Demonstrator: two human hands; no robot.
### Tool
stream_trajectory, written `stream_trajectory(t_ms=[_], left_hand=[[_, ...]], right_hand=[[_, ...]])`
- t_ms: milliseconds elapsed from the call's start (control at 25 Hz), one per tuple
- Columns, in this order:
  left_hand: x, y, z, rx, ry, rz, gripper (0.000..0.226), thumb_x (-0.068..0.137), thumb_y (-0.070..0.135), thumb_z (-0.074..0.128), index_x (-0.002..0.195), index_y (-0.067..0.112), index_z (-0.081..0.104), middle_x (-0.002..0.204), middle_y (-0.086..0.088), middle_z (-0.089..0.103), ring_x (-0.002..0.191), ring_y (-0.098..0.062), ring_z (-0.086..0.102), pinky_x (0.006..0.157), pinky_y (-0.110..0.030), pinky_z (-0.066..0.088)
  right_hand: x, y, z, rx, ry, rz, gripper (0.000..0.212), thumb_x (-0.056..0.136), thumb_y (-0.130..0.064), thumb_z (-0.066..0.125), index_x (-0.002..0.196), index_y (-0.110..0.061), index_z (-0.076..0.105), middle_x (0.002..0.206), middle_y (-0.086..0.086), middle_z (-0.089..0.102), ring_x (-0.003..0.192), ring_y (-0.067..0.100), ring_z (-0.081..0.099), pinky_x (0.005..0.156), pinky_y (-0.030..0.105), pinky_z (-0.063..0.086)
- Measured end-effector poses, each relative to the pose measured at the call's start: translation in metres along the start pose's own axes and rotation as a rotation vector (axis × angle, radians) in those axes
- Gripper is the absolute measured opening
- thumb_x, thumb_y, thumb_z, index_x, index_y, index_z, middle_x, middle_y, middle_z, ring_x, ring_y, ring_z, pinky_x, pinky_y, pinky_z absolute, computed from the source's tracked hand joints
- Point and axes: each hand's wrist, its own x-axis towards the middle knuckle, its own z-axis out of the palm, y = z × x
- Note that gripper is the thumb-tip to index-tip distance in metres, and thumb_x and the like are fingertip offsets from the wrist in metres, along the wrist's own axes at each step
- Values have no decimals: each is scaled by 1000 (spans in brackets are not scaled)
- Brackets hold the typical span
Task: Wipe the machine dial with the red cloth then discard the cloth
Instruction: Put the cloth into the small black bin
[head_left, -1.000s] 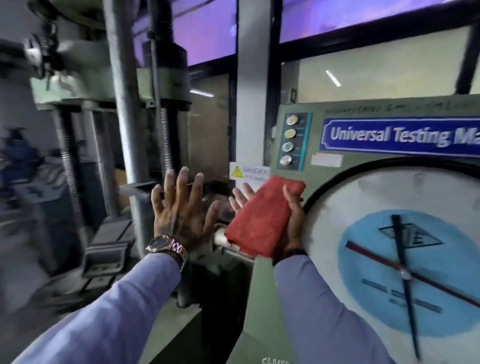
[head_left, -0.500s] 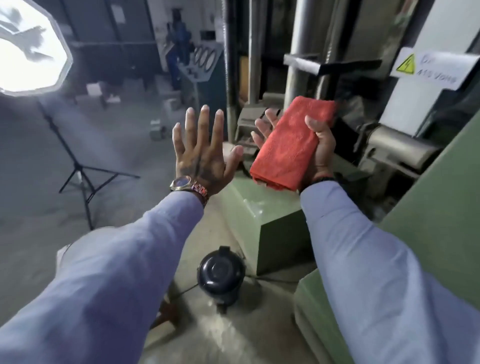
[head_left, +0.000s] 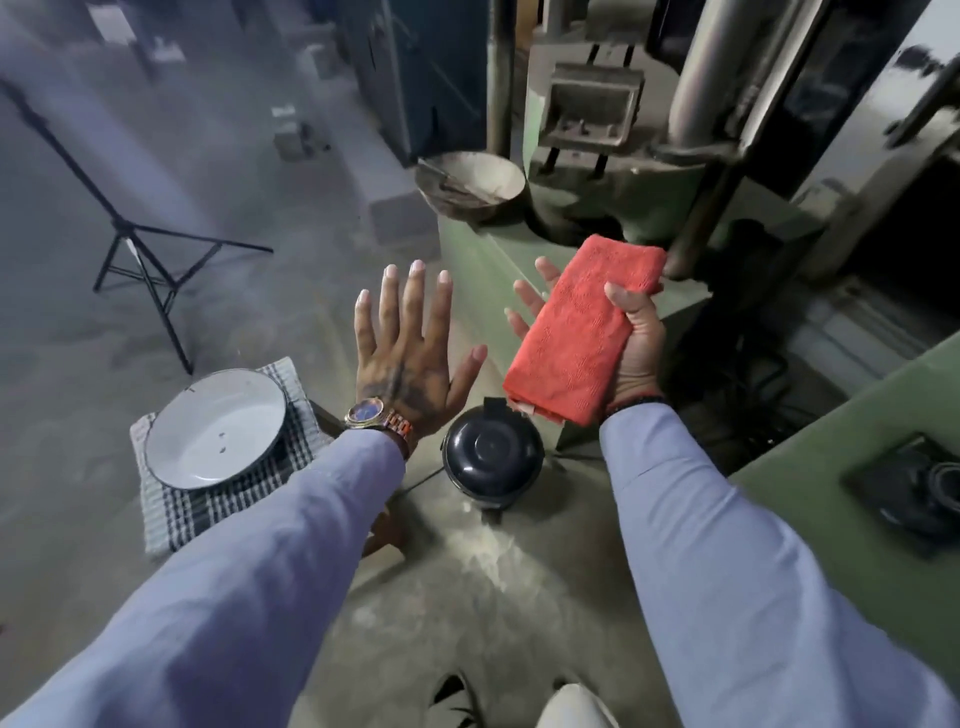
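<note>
My right hand pinches the folded red cloth, soft and light, thumb across its right edge; my left hand is spread wide, empty.

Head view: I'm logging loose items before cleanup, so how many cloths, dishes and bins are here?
Cloths: 2, a folded red cloth in the right hand and a checked black-and-white cloth under the plate.
Dishes: 2, a white enamel plate and a worn metal bowl.
Bins: 1, a round black lidded bin.
Total: 5
</note>
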Motion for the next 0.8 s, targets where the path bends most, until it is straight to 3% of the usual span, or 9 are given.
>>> stream_trajectory(t_ms=[160, 280, 360, 560, 720, 800], left_hand=[[-18, -23, 48, -28, -34, 4, 89, 104, 72, 21, 173, 16, 26, 180, -17, 26, 169, -43, 18, 134, -67, 13], [-23, -35, 80, -45, -43, 5, 91, 103, 74, 23, 173, 16, 24, 181, -16, 25, 170, -41, 16, 135, -65, 11], [-24, -42, 99, -64, -55, 16, 92, 103, 74, 23, 174, 16, 21, 181, -16, 24, 170, -41, 15, 135, -65, 10], [-23, -55, 146, -103, -72, 2, 90, 105, 73, 18, 175, 18, 16, 184, -14, 16, 171, -39, 8, 136, -65, 7], [-38, -68, 181, -94, -128, -5, 88, 106, 71, 21, 176, 17, 16, 184, -15, 14, 172, -40, 7, 137, -65, 6], [-48, -71, 195, -91, -157, -2, 87, 106, 70, 24, 176, 17, 18, 184, -15, 16, 171, -40, 9, 137, -64, 6]], right_hand=[[8, 42, -38, -18, 23, -9, 84, 88, -34, 63, 165, -8, 41, 162, 10, 49, 162, 44, 40, 134, 68, 25], [19, 64, -59, -26, 5, -10, 71, 84, -34, 71, 151, -11, 58, 163, 11, 48, 160, 46, 41, 134, 70, 21], [26, 77, -71, -12, 15, 19, 73, 83, -34, 72, 151, -10, 56, 163, 12, 48, 166, 46, 31, 135, 71, 19], [48, 104, -104, 42, 94, 91, 81, 84, -34, 66, 157, -8, 45, 173, 12, 45, 168, 44, 28, 136, 70, 15], [65, 121, -132, 32, 175, 143, 64, 94, -32, 49, 153, -7, 49, 180, 11, 35, 166, 43, 32, 136, 70, 18], [69, 128, -147, 37, 217, 163, 67, 95, -33, 47, 157, -6, 48, 179, 11, 37, 165, 42, 36, 135, 69, 20]])
